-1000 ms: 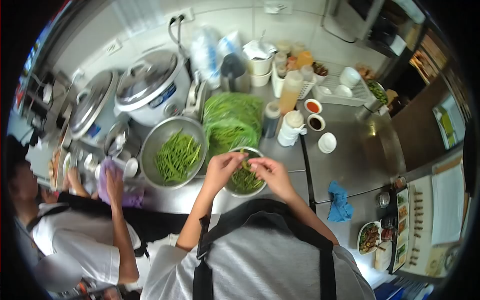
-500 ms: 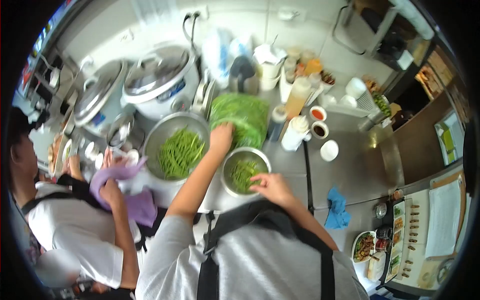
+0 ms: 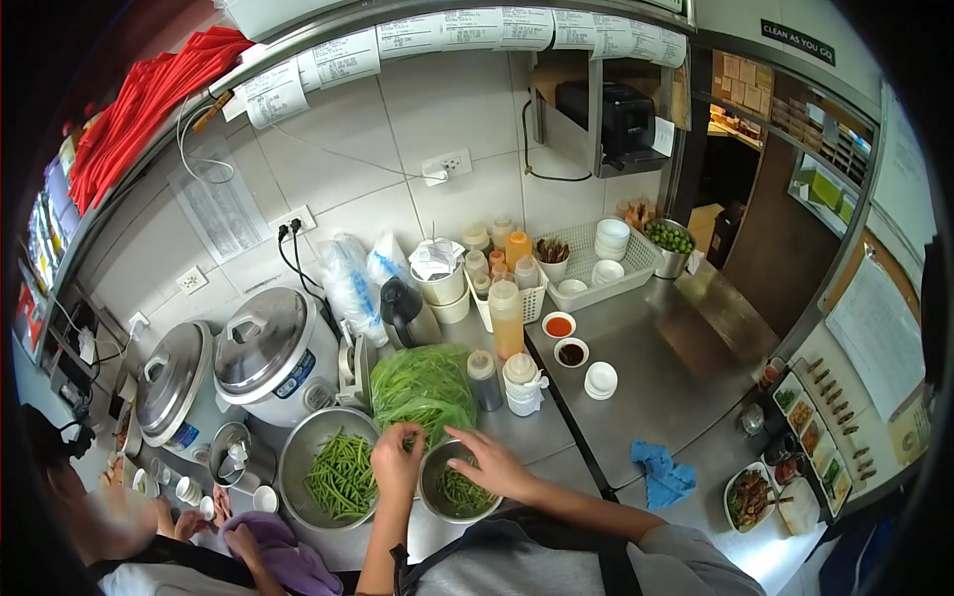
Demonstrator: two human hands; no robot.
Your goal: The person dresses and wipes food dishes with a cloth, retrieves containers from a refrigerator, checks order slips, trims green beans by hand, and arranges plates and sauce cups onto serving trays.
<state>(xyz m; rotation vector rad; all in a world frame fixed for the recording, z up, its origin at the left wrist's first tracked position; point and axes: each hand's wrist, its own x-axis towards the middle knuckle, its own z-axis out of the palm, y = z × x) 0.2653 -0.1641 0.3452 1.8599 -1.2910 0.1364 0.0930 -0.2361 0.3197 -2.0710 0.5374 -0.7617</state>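
My left hand (image 3: 397,459) is closed, thumb and fingers pressed together, between the large bowl and the small bowl. What it pinches is too small to make out. A clear green plastic bag (image 3: 425,382) of green beans lies just beyond it. My right hand (image 3: 492,467) reaches over the small metal bowl (image 3: 426,487), its thumb and fingers apart, and nothing shows between them. Short pieces of green bean (image 3: 463,494) lie in that bowl. To the left, the large metal bowl (image 3: 298,452) holds many cut green beans (image 3: 340,475).
Two rice cookers (image 3: 278,363) stand at the back left. Sauce bottles (image 3: 506,323) and two sauce dishes (image 3: 571,352) are beyond the bowls. A blue cloth (image 3: 661,475) lies at right. At lower left, a person (image 3: 114,541) is beside a purple cloth (image 3: 283,556).
The view has tilted up towards the wall. My left hand has come out of the green bag and is now in front of it. My right hand's thumb and fingers have spread over the small bowl.
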